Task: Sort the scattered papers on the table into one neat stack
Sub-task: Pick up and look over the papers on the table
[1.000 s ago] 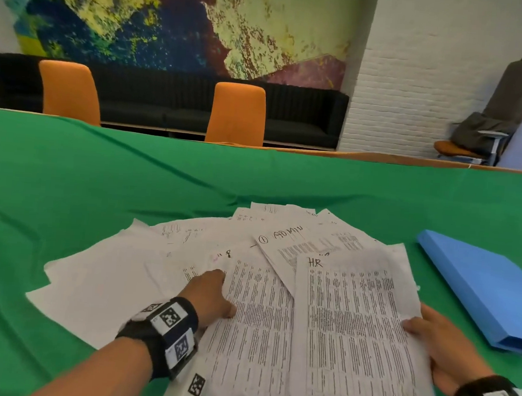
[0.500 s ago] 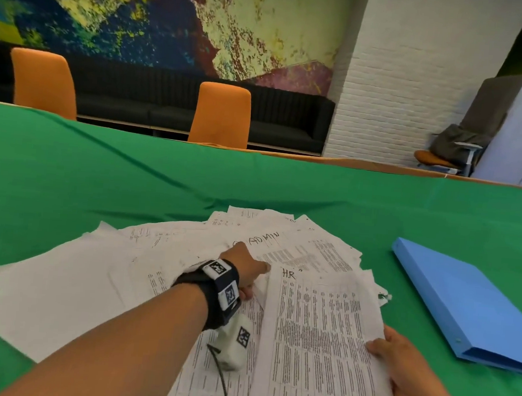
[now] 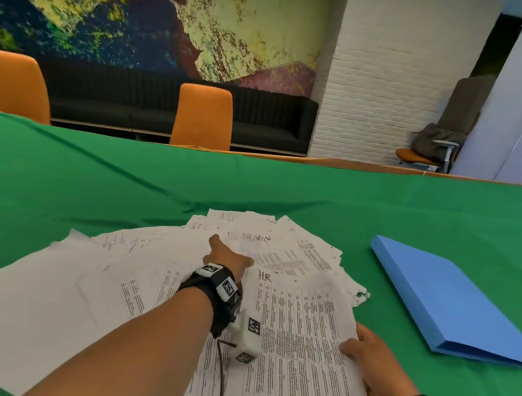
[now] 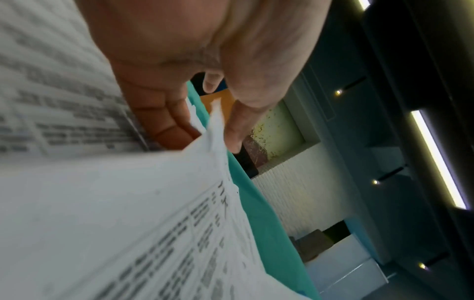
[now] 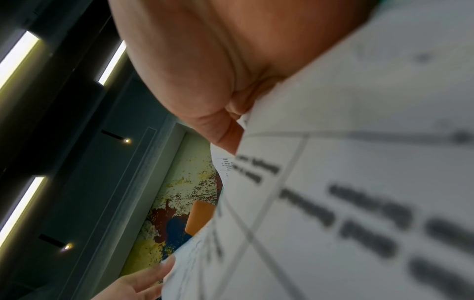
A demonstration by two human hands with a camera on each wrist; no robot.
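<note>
while the right hand [image 3: 372,359] grips the hr sheet [image 3: 299,332] and the left hand [image 3: 227,254] pinches another paper [image 3: 280,252], loose papers may slide across the desk [image 3: 254,191].

In the head view the left hand [image 3: 228,254] hides its own fingers. The right hand [image 3: 375,360] is partly tucked under the HR sheet [image 3: 301,341]. Printed text on the papers [image 4: 107,213] is blurred and unreadable. The blue folder [image 3: 451,303] is cut off at the right edge.
</note>
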